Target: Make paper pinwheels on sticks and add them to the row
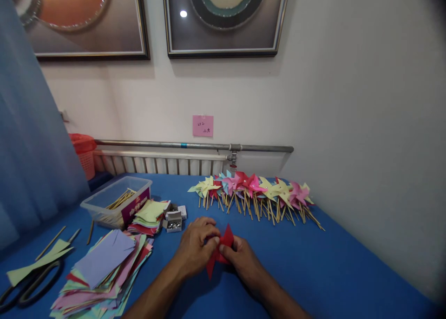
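Both forearms bare, no sleeves or jewellery.

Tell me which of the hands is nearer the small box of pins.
Left. The left hand sits just right of and below the box of pins, pinching the red paper. The right hand holds the paper's other side, farther away.

A makeshift craft workroom inside a home or office is suggested — a blue-covered table is loaded with a row of finished paper pinwheels on wooden sticks, a stack of coloured paper squares and a clear plastic box of sticks — while framed glazed pictures and a white ribbed radiator are seen on the wall.
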A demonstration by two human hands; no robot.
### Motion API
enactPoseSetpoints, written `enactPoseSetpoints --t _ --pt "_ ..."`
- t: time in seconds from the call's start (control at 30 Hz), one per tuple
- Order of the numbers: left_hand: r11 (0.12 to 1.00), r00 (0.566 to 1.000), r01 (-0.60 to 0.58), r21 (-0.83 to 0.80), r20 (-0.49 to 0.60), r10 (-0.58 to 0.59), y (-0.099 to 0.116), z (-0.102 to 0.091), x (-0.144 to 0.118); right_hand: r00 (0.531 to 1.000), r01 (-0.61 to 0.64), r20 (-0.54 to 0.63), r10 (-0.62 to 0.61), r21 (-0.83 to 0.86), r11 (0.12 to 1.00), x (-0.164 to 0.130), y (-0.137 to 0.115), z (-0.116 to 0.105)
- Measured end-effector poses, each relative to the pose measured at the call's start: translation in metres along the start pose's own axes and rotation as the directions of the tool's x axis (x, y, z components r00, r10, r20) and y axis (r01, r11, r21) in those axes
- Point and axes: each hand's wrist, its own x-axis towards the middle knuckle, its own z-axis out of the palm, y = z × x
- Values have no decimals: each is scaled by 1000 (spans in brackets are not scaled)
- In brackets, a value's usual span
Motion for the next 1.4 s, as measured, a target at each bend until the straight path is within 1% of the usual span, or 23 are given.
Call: enactPoseSetpoints --t 0.2,0.33,0.47,0.5,0.57,0.63,0.67,0.7,0.73,0.8,0.83,0.87,0.9,0.93,1.07,1.13,1.27,1.4 --pt "1000 999 -20 0 47 20 0 -1 -2 1000 3 19 -3 3 1000 1 -1 0" --pt "999 1000 -4 -53 -9 4 -3 -2 -1 1000 -8 8 7 34 999 0 -1 0" --pt "996 999 -16 -91 31 19 -4 -2 0 1000 -5 16 4 59 998 -2 -3 1" --pt "994 1000 -9 -107 17 11 -4 -2 0 1000 3 18 -4 70 998 -2 -3 1" --pt "988 995 44 -150 -84 -57 -5 -1 2 1000 18 12 -19 106 994 -2 -2 0" --pt "964 959 146 -223 -207 -193 -8 0 5 1000 24 -18 -21 150 988 -1 -1 0" --pt "939 934 203 -276 -235 -271 -9 1 6 999 23 -42 -16 171 985 -1 -1 0" --pt "903 909 260 -343 -227 -349 -11 3 8 997 21 -71 -8 191 981 0 -1 0" --pt "853 890 313 -418 -184 -417 -13 5 9 995 20 -99 0 208 978 0 -1 0" --pt "727 868 401 -557 -23 -496 -16 10 11 991 21 -134 10 233 972 2 0 0" --pt "668 861 433 -606 57 -506 -17 13 11 991 23 -132 9 237 971 2 0 0" --pt "622 858 450 -640 116 -501 -18 15 11 993 25 -122 4 236 971 3 0 -1" --pt "592 858 456 -664 152 -490 -18 18 10 994 27 -107 -2 233 972 3 0 -1" --pt "577 864 447 -684 163 -477 -18 20 10 996 28 -89 -8 225 974 4 1 -1" --pt "553 899 373 -745 144 -414 -16 23 8 998 35 -58 -25 175 984 4 1 -3" --pt "566 909 359 -742 139 -393 -14 21 8 998 42 -52 -34 145 989 3 1 -3" --pt "634 901 386 -670 125 -416 -14 20 7 998 42 -42 -39 74 996 2 1 -2" --pt "665 889 415 -620 121 -442 -12 22 5 998 18 -61 -16 28 999 1 1 1"
